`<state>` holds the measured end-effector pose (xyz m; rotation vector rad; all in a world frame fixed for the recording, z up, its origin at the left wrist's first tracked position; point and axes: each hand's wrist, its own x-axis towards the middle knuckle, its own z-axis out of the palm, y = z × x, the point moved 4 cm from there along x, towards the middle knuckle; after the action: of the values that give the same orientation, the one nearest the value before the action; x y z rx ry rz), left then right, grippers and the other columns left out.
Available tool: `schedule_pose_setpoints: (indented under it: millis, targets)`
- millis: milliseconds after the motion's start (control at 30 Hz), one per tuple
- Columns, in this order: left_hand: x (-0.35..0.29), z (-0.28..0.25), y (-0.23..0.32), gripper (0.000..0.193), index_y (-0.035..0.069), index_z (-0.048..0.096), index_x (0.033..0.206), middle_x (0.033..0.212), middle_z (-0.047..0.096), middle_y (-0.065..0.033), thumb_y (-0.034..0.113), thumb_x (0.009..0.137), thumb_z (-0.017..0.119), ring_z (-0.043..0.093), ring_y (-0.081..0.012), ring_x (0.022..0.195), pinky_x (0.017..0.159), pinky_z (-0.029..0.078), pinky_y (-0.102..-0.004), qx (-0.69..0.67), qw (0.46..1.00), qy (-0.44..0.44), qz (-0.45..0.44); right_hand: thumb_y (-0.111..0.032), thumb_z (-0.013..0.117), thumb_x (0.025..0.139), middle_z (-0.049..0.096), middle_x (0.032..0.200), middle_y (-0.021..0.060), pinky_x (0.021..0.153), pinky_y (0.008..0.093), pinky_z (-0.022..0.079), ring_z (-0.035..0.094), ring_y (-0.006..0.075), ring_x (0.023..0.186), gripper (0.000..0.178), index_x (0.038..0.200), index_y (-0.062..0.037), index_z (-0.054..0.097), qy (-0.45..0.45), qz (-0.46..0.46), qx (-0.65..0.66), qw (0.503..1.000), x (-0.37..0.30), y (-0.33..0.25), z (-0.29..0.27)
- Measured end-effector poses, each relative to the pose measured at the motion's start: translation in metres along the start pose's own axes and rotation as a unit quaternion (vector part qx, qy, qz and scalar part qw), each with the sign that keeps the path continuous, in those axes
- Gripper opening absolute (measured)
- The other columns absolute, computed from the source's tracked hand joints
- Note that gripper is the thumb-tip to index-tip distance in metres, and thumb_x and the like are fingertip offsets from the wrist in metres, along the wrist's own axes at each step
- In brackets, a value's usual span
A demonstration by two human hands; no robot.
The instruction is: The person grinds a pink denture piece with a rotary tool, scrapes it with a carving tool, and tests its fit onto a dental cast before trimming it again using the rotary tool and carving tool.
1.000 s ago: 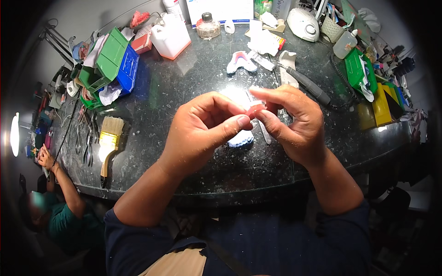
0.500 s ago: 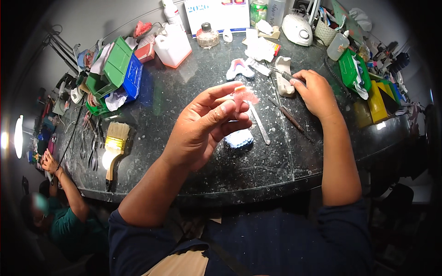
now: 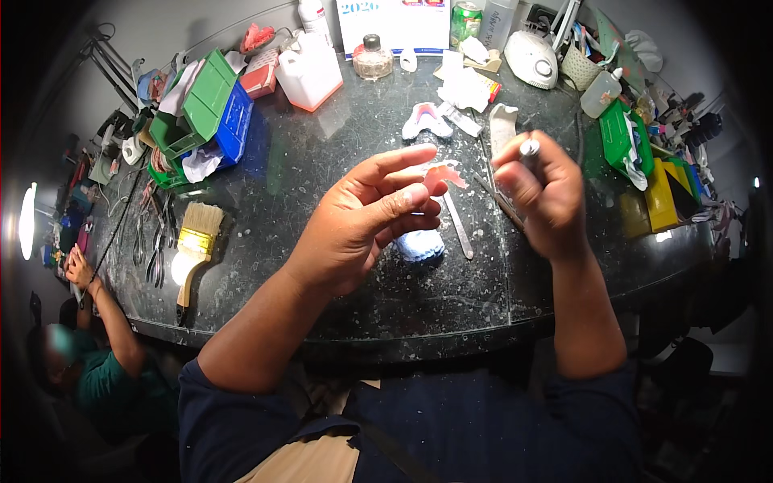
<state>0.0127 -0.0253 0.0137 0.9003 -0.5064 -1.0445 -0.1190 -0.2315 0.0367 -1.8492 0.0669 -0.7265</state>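
Observation:
My left hand is raised over the middle of the bench, pinching a thin pink denture plate between thumb and fingers. Its far edge sticks out beyond the fingertips; the rest is covered by them. To its right, my right hand is closed round a handpiece whose round metal end points up toward me. Most of the handpiece is hidden in the fist. Behind that hand a pale curved rest lies on the bench. Under the left fingers are a blue-white cloth-like bundle and a slim metal spatula.
A wide brush and several pliers lie at left, near green and blue bins. A dental arch mould, a glass jar and a white jug stand farther back. Another person sits at far left.
My right hand has lifted the handpiece off the pale rest and turned its end toward me. The pink denture plate has tilted in my left hand. The view has shifted slightly.

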Motion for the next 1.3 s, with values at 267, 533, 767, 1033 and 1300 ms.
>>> schedule_pose_setpoints:
  millis: [267,533,767,1033,1300]
  targets:
    - [0.003,0.003,-0.009,0.046,0.005,0.062,0.149,0.13,0.075,-0.018,0.011,0.106,0.075,0.075,-0.0239,0.114,0.104,0.063,-0.0447,0.029,0.999,-0.01,-0.033,-0.017,0.086,0.097,0.067,0.073,0.0001,0.061,0.0254,0.047,0.057,0.0038,0.068,0.018,0.097,-0.0022,0.075,-0.022,0.067,-0.031,0.997,-0.013,-0.006,0.017]
    - [0.003,0.005,-0.009,0.051,0.001,0.059,0.152,0.127,0.076,-0.0176,0.005,0.104,0.075,0.075,-0.0239,0.114,0.105,0.062,-0.044,0.117,0.993,-0.023,0.016,-0.028,0.082,0.102,0.071,0.078,0.0054,0.063,0.0298,0.051,0.062,0.0088,0.069,0.027,0.101,-0.0023,0.074,-0.05,0.032,-0.104,0.993,-0.012,-0.007,0.017]
    - [0.004,0.004,-0.008,0.056,0.002,0.057,0.157,0.129,0.074,-0.0162,0.005,0.103,0.075,0.074,-0.0228,0.116,0.106,0.062,-0.0432,0.075,0.997,0.007,0.002,-0.043,0.08,0.103,0.075,0.094,0.0133,0.069,0.0327,0.056,0.073,0.0191,0.075,0.041,0.115,-0.0042,0.072,0.011,-0.073,-0.074,0.995,-0.011,-0.005,0.019]
    - [0.003,0.003,-0.007,0.059,0.005,0.056,0.159,0.13,0.074,-0.0165,0.006,0.104,0.076,0.073,-0.0226,0.12,0.107,0.06,-0.0401,0.107,0.994,0.001,0.035,-0.065,0.082,0.088,0.073,0.083,0.0112,0.066,0.0446,0.058,0.074,0.0346,0.075,0.059,0.106,-0.0094,0.077,-0.081,-0.1,-0.365,0.922,-0.011,-0.019,0.023]
    - [0.006,0.001,-0.011,0.053,0.002,0.057,0.157,0.136,0.073,-0.0182,0.006,0.106,0.073,0.071,-0.025,0.129,0.109,0.059,-0.0403,0.139,0.99,0.002,0.029,-0.064,0.08,0.09,0.074,0.082,0.0116,0.066,0.0466,0.058,0.075,0.0354,0.076,0.055,0.101,-0.0105,0.077,-0.103,-0.066,-0.431,0.894,-0.014,-0.014,0.023]
